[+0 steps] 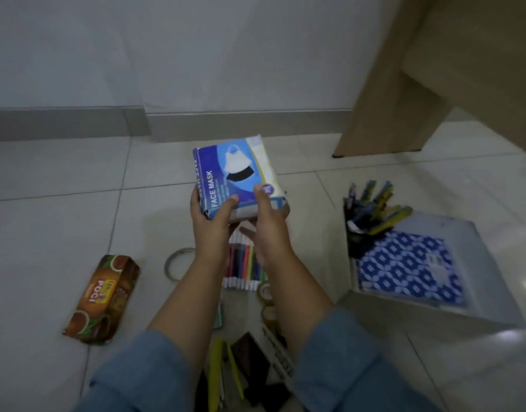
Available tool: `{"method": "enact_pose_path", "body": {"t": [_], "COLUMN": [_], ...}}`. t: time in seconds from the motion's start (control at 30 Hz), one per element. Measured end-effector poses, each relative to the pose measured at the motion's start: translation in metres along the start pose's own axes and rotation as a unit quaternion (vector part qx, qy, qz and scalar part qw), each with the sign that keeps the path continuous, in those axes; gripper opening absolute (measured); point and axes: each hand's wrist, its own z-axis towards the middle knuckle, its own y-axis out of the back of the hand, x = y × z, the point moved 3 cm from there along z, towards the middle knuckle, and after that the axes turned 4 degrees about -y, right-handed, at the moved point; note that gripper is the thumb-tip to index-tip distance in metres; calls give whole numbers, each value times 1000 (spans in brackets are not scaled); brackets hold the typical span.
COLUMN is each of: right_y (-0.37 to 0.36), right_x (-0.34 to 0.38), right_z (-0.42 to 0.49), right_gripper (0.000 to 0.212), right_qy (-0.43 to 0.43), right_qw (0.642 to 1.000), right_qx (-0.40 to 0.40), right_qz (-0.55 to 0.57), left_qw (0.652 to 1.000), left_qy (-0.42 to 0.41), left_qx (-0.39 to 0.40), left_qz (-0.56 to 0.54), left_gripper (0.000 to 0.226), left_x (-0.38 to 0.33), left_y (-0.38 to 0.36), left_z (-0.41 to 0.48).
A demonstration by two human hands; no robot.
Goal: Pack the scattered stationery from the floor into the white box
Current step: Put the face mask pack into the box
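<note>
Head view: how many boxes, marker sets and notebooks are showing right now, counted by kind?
Boxes: 3 (face mask box, held; tea box, on the floor; white box)
Marker sets: 1 (marker set, on the floor)
Notebooks: 1 (blue patterned notebook, in the white box)
Total: 5
The clutter near the sleeves is too blurred to count.

cam: head-worn, wide | faces fwd/down — floor [62, 221] | close in
</note>
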Motion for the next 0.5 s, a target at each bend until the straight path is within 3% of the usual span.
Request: {"method": "enact_pose_path", "body": {"t": [0.17, 0.37, 0.5], "right_y": [55, 153, 230], "right_x": [59, 108, 122], "right_z": [-32, -72, -81], "right_gripper": [80, 61, 72], "right_qy": [93, 235, 239], "right_qw": [975, 893, 832], "right_qx": [-107, -229, -372], "right_qz": [170, 308, 334], "left_qw": [996, 957, 965], "left_qy": [-30, -58, -14], "left_qx": [78, 269, 208], "left_qz": [41, 91, 160], "left_gripper": [69, 37, 46], "left_x": [-6, 5, 30], "left_y": [-81, -150, -155], "left_z": [-63, -119, -127]}}
